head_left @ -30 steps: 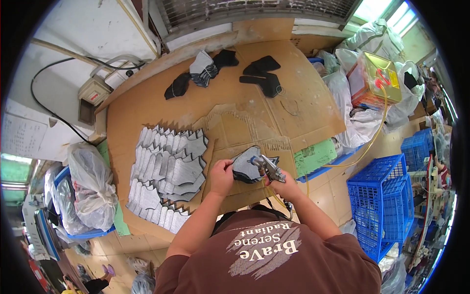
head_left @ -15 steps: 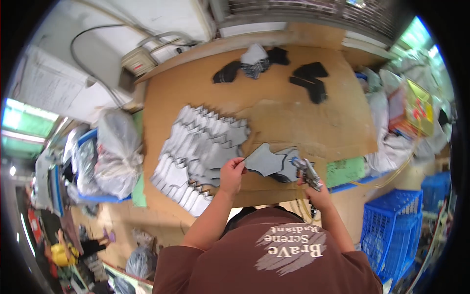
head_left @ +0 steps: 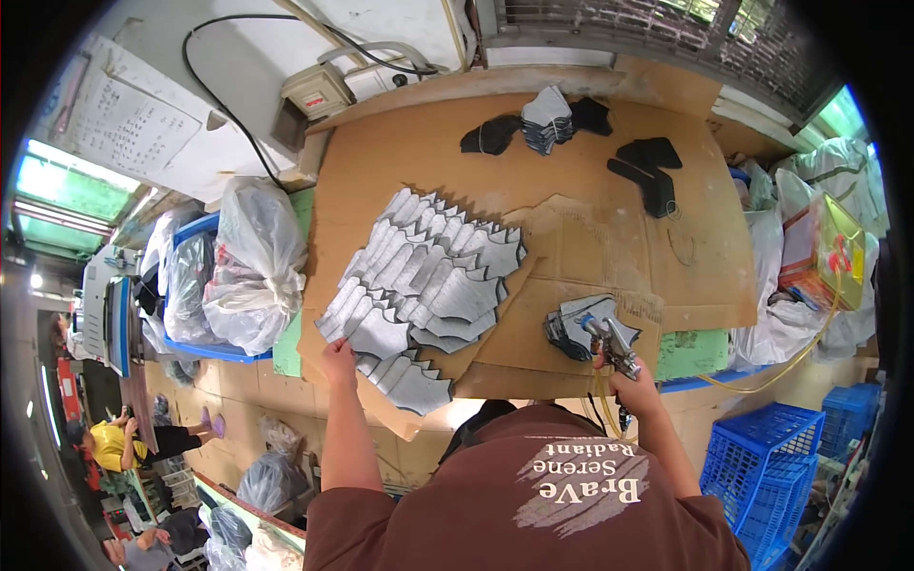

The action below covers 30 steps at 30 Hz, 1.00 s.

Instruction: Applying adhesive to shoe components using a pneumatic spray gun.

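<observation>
My left hand (head_left: pixel 340 362) pinches the near corner of a grey cut piece (head_left: pixel 340 325) at the left end of the front row. Overlapping rows of the same dark-edged grey pieces (head_left: pixel 428 262) fan out across the cardboard. In my right hand (head_left: pixel 633 383) is a metal spray gun (head_left: pixel 614 350), fingers wrapped round its handle. Its blue-tipped front hangs over a small loose stack of grey pieces (head_left: pixel 568 335) near the table's front edge. The spray gun partly hides that stack.
Cardboard (head_left: pixel 571 228) covers the table. At its far side lie a grey stack (head_left: pixel 546 119) and black pieces (head_left: pixel 647 171). Bagged goods (head_left: pixel 252 257) flank the left, white bags (head_left: pixel 762 285) the right. A yellow hose (head_left: pixel 771 381) and blue crates (head_left: pixel 762 466) are at the right. Another person (head_left: pixel 119 443) is far left.
My left hand has moved left with a grey piece, from beside the small stack to the front row's left end. The spray gun stays in my right hand near the stack. The view has shifted.
</observation>
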{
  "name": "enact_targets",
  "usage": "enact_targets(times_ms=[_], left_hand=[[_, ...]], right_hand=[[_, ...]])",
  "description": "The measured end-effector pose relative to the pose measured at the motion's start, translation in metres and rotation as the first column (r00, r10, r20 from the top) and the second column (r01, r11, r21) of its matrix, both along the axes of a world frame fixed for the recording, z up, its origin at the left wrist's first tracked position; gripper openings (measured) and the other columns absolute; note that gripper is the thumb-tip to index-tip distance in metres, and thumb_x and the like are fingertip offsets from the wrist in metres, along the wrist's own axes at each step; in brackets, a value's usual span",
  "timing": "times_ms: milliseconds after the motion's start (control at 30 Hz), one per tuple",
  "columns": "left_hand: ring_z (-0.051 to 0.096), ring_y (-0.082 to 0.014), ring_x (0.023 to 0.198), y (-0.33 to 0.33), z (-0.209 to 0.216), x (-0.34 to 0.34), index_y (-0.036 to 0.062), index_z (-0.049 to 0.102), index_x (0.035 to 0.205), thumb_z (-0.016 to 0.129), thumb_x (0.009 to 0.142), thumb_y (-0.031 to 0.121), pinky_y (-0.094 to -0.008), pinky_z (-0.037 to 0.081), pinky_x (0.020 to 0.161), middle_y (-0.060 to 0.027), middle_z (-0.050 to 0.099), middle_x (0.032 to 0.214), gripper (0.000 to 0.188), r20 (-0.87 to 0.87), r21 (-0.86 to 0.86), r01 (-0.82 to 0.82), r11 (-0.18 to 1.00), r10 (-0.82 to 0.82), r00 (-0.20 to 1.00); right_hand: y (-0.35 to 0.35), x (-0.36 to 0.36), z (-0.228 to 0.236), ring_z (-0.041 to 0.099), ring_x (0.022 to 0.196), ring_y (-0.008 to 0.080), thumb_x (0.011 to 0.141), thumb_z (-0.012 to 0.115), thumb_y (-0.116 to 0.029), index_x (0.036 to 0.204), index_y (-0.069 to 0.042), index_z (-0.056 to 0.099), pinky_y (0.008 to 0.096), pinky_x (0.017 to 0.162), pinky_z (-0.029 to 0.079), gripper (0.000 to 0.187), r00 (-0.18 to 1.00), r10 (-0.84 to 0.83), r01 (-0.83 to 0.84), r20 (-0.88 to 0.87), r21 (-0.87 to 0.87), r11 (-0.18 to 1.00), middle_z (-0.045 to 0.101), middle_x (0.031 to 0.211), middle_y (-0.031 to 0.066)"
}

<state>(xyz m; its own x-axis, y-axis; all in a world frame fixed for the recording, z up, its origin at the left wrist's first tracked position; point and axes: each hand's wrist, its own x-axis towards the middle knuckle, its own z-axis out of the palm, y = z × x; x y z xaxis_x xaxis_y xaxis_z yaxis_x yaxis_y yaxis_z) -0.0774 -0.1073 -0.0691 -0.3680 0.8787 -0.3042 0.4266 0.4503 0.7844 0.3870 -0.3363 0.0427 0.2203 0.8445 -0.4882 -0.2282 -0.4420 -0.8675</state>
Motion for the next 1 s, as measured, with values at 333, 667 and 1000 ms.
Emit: enact_targets(times_ms=[333, 667, 1000], left_hand=[[0.058, -0.0238, 0.077, -0.004, 0.015, 0.107, 0.0016, 0.061, 0.09, 0.055, 0.08, 0.01, -0.0327, 0.046, 0.067, -0.0117, 0.061, 0.082, 0.015, -0.458, 0.344, 0.459, 0.819, -0.28, 0.844], [0.054, -0.0243, 0.067, -0.09, 0.041, 0.319, 0.001, 0.057, 0.088, 0.068, 0.067, 0.007, -0.0317, 0.045, 0.062, -0.0111, 0.054, 0.08, 0.025, -0.046, 0.358, 0.842, 0.403, -0.893, 0.447], [0.054, -0.0208, 0.067, -0.087, 0.038, 0.325, -0.001, 0.056, 0.086, 0.07, 0.062, 0.003, -0.0293, 0.046, 0.062, -0.0112, 0.053, 0.08, 0.028, -0.072, 0.273, 0.865, 0.421, -0.888, 0.455]], right_hand=[[-0.004, -0.003, -0.002, 0.05, 0.085, 0.0096, 0.071, 0.046, 0.001, 0.102, -0.004, 0.054, 0.0242, 0.077, 0.039, 0.032, 0.996, 0.041, -0.04, 0.077, -0.014, 0.999, 0.056, 0.09, 0.0005], [-0.012, -0.002, -0.017, 0.05, 0.078, 0.0102, 0.072, 0.049, -0.003, 0.093, -0.003, 0.054, 0.0251, 0.073, 0.04, 0.022, 0.997, 0.037, -0.038, 0.072, 0.006, 0.999, 0.056, 0.081, 0.0017], [-0.009, -0.003, -0.017, 0.049, 0.073, 0.0084, 0.074, 0.051, -0.004, 0.089, -0.003, 0.055, 0.0229, 0.069, 0.04, 0.016, 1.0, 0.02, -0.021, 0.02, 0.027, 0.999, 0.055, 0.077, 0.0003]])
